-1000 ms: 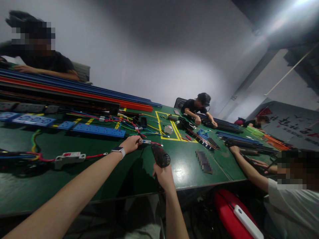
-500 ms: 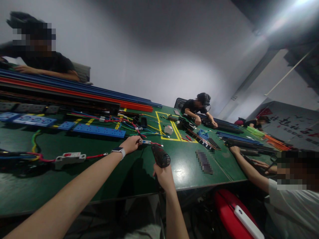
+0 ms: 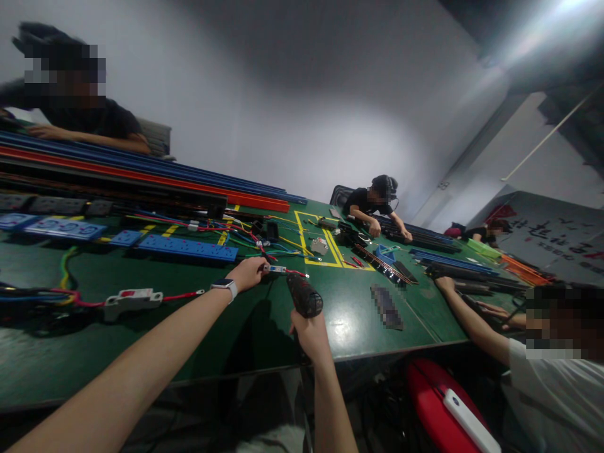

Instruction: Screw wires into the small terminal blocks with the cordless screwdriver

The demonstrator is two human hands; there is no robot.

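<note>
Black drill (image 3: 304,296) — right hand (image 3: 312,336) wrapped round it | left hand (image 3: 249,274) pinching small breaker (image 3: 282,270) — label (image 3: 276,268) unreadable

Left fingers (image 3: 260,267) hold a breaker (image 3: 276,269), right fingers (image 3: 294,320) a drill (image 3: 305,296).

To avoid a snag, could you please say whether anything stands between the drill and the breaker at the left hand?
Nothing visible stands between them, though the red wire from the breaker runs by the front of the drill.
</note>
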